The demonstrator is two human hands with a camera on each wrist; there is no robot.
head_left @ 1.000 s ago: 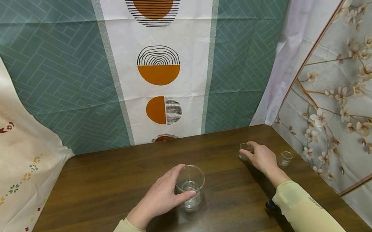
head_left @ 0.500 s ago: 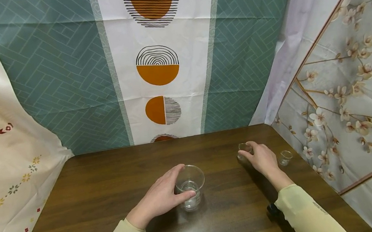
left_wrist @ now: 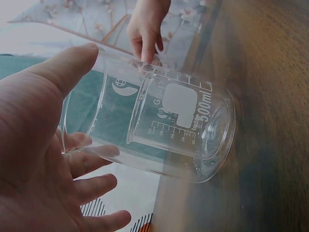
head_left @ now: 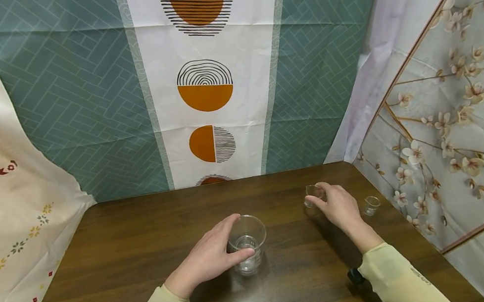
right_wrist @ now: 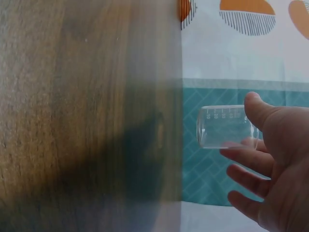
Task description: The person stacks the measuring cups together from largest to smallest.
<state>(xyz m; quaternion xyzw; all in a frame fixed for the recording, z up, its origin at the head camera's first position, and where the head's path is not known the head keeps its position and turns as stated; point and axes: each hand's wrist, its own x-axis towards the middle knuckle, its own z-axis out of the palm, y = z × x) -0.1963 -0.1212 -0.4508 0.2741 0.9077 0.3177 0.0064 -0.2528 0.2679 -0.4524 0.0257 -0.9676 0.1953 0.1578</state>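
My left hand (head_left: 209, 254) holds a large clear glass beaker (left_wrist: 116, 108) near its rim, thumb on one side and fingers on the other. The beaker stands upright on the table and carries a 500ml mark. Nested inside it is a smaller glass beaker (left_wrist: 164, 130) with its own white scale. To the right, my right hand (head_left: 340, 207) pinches a small graduated beaker (right_wrist: 224, 128) by the rim between thumb and fingers. That beaker hangs clear of the tabletop, roughly upright.
Another tiny glass beaker (head_left: 371, 206) stands right of my right hand, near the table's right edge. The brown wooden table (head_left: 144, 237) is bordered at the back by a green and white cloth (head_left: 102, 102) and at the right by a floral cloth (head_left: 461, 146).
My right hand has shifted slightly left and away from me, carrying the small beaker up off the table. My left hand and the large beaker have stayed put.
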